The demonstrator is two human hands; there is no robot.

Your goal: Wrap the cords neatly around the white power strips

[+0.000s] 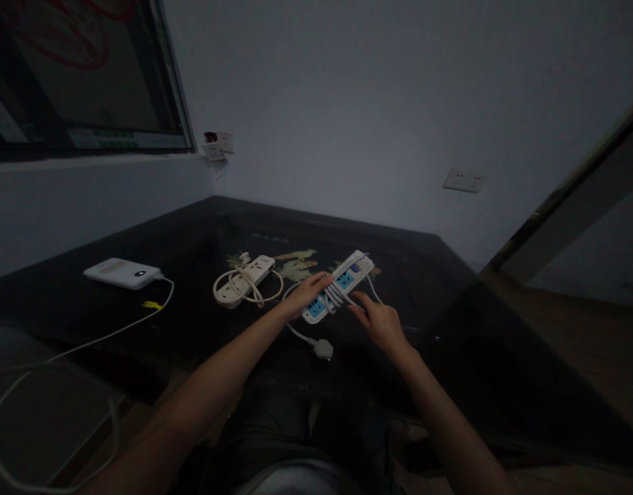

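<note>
A white power strip with blue sockets (341, 283) lies on the dark glass table (192, 234), its white cord wrapped around its middle. My left hand (306, 291) rests on the strip's left side with fingers stretched flat. My right hand (379, 320) is at the strip's near right edge, fingers extended toward the cord wraps. The strip's white plug (323, 348) lies loose on the table just in front of my hands.
A second cream power strip with coiled cord (248, 279) lies left of the first. A white power bank (122, 273) with a cable sits at far left. Wall sockets (464, 180) are on the back wall. A window (84, 75) is at upper left.
</note>
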